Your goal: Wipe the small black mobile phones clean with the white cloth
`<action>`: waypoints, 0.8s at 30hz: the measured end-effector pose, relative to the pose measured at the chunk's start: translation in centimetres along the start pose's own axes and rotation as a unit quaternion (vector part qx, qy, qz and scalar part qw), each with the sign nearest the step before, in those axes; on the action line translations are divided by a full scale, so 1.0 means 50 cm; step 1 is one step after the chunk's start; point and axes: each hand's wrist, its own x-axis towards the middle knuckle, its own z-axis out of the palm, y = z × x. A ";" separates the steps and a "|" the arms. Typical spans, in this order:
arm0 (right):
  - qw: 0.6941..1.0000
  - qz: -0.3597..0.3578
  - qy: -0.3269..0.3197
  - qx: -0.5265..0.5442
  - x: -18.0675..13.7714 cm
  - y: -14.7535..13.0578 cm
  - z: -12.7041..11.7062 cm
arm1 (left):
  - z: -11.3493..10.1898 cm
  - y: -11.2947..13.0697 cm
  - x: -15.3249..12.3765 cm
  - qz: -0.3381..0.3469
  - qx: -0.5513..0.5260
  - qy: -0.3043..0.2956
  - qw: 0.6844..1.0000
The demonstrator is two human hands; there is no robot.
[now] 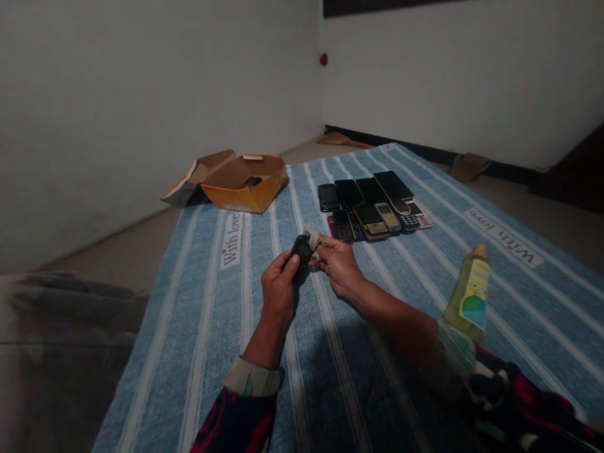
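My left hand (278, 286) is closed around a small black mobile phone (301, 249), its thumb lying along the near side. Pinched in my right hand (340, 264) is a crumpled whitish cloth (313, 238), which touches the phone's right edge. Both hands are raised over the middle of the striped bedspread. Just beyond them several phones lie in two rows: dark flat-screen ones such as the large smartphone (392, 185) at the back, and keypad ones such as the silver-blue phone (387, 218) in front.
An open orange cardboard box (255, 198) with a dark item inside stands at the far left of the blue striped bedspread (226, 352). On the right lies a bottle of yellow-green liquid (469, 296). White walls (165, 75) rise behind.
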 end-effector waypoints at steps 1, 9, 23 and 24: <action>1.000 -0.010 0.009 -0.007 -0.003 0.003 0.006 | 0.002 0.000 -0.001 0.000 -0.010 0.001 1.000; 0.997 -0.036 0.005 -0.070 -0.024 0.034 0.031 | 0.004 -0.004 -0.002 0.018 -0.027 0.033 0.999; 0.990 -0.009 -0.066 -0.124 -0.046 0.063 0.029 | 0.005 0.019 -0.012 0.027 -0.017 0.044 0.999; 0.991 -0.001 -0.074 -0.108 -0.045 0.061 0.028 | 0.003 0.019 -0.012 0.023 -0.017 0.038 0.999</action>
